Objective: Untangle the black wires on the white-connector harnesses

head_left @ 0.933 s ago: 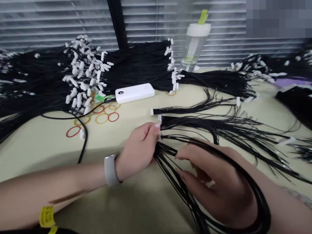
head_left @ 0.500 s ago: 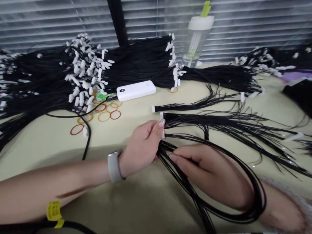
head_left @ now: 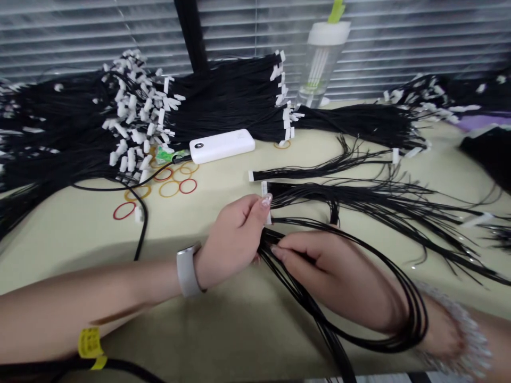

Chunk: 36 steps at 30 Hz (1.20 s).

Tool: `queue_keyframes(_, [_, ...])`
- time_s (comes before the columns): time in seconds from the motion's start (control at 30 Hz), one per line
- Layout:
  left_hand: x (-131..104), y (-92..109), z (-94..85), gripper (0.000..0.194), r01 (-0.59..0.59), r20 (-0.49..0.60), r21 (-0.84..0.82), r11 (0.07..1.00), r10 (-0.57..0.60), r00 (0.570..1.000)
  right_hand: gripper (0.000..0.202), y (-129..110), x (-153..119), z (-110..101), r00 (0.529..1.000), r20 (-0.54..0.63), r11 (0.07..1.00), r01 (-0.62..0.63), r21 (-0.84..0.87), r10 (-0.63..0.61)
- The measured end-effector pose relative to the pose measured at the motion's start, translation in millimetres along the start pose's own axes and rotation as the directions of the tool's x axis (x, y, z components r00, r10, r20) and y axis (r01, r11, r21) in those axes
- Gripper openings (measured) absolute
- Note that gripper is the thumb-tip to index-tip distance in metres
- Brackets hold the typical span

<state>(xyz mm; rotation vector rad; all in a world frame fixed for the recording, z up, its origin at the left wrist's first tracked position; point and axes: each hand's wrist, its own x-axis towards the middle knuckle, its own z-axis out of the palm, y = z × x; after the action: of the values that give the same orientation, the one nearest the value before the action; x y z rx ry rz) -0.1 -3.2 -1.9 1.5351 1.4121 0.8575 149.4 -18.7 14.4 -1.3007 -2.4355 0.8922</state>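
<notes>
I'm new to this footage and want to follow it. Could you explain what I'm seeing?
No machine here: these are a person's bare hands, seen from a camera worn on the head, looking forward and down. The left hand holds black wires close to white connectors. The right hand pinches at those wires, and a loop of them crosses its wrist. On the table lie rubber bands, a white oblong device and wire bundles with white ends. Behind, a clear bottle stands before window blinds.
</notes>
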Motion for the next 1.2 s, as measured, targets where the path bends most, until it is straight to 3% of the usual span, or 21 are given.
queue_keyframes(0.17, [0.2,1.6,0.6,0.037,-0.02,0.011,-0.002,1.0,0.02,1.0,0.025,0.2,-1.6,0.2,0.997,-0.061,0.987,0.029,-0.16,-0.039])
queue_keyframes(0.27, [0.0,1.5,0.3,0.037,0.017,0.011,-0.022,1.0,-0.017,1.0,0.024,5.7,-3.0,-8.2,0.999,-0.036,0.959,0.023,-0.283,-0.035])
queue_keyframes(0.4, [0.8,1.2,-0.6,0.036,0.055,-0.001,-0.055,0.997,-0.055,0.998,0.015,28.4,-7.8,-41.3,0.999,-0.031,0.952,0.015,-0.307,-0.026])
queue_keyframes(0.43, [1.2,1.4,-0.7,0.036,0.066,-0.001,-0.063,0.996,-0.066,0.998,0.013,35.6,-9.3,-52.4,0.998,-0.06,0.958,-0.018,-0.286,0.001])
queue_keyframes(0.47, [1.6,1.7,-0.7,0.036,0.076,-0.001,-0.069,0.995,-0.076,0.997,0.014,42.3,-10.8,-63.5,0.982,-0.188,0.959,-0.084,-0.271,0.033])
queue_keyframes(0.5, [1.9,2.2,-0.6,0.037,0.084,0.002,-0.072,0.994,-0.084,0.996,0.014,48.1,-12.0,-73.8,0.944,-0.321,0.954,-0.163,-0.25,0.077])
queue_keyframes(0.53, [2.1,2.7,-0.5,0.037,0.09,0.006,-0.072,0.993,-0.09,0.996,0.014,52.5,-12.8,-82.7,0.875,-0.473,0.95,-0.23,-0.212,0.107])
queue_keyframes(0.6, [2.3,3.4,-0.1,0.037,0.095,0.022,-0.072,0.993,-0.094,0.995,0.014,56.7,-12.9,-94.8,0.702,-0.7,0.967,-0.248,-0.067,0.132])
queue_keyframes(0.63, [2.2,3.5,0.1,0.037,0.096,0.028,-0.073,0.993,-0.094,0.995,0.017,57.0,-12.1,-98.0,0.628,-0.765,0.983,-0.177,0.038,0.143])
queue_keyframes(0.67, [2.0,3.4,0.3,0.036,0.097,0.035,-0.072,0.993,-0.094,0.995,0.019,56.5,-10.7,-99.6,0.584,-0.795,0.985,-0.063,0.158,0.165])
queue_keyframes(0.73, [1.2,3.2,0.7,0.036,0.081,0.043,-0.059,0.995,-0.079,0.996,0.022,54.5,-7.7,-99.7,0.538,-0.812,0.907,0.189,0.376,0.224])
queue_keyframes(0.8, [0.1,3.3,1.3,0.037,0.047,0.029,-0.028,0.999,-0.046,0.999,0.023,52.0,-5.6,-97.3,0.508,-0.808,0.814,0.305,0.494,0.299])
queue_keyframes(0.87, [-1.6,4.4,2.3,0.037,0.015,-0.001,0.008,1.0,-0.015,1.0,0.029,48.4,-5.5,-92.4,0.529,-0.781,0.8,0.279,0.531,0.333])
queue_keyframes(0.9, [-2.8,5.5,2.9,0.037,0.01,-0.017,0.017,1.0,-0.009,1.0,0.035,46.0,-6.2,-88.7,0.58,-0.75,0.812,0.24,0.531,0.319])
queue_keyframes(0.97, [-6.1,8.3,4.6,0.038,0.034,-0.031,-0.001,0.999,-0.034,0.999,0.035,40.1,-9.0,-78.5,0.749,-0.626,0.85,0.17,0.498,0.218])
queue_keyframes(1.03, [-10.7,11.5,7.1,0.039,0.083,-0.024,-0.054,0.995,-0.084,0.996,0.017,34.0,-12.8,-66.2,0.871,-0.486,0.924,0.12,0.362,0.078])
queue_keyframes(1.1, [-16.6,13.9,10.7,0.04,0.115,-0.01,-0.106,0.988,-0.116,0.993,0.012,29.3,-16.6,-54.8,0.918,-0.395,0.982,0.109,0.153,-0.04])
queue_keyframes(1.2, [-25.3,14.6,17.5,0.039,0.126,0.004,-0.141,0.982,-0.127,0.992,0.012,26.6,-20.3,-44.5,0.928,-0.327,0.984,0.156,-0.089,-0.177])
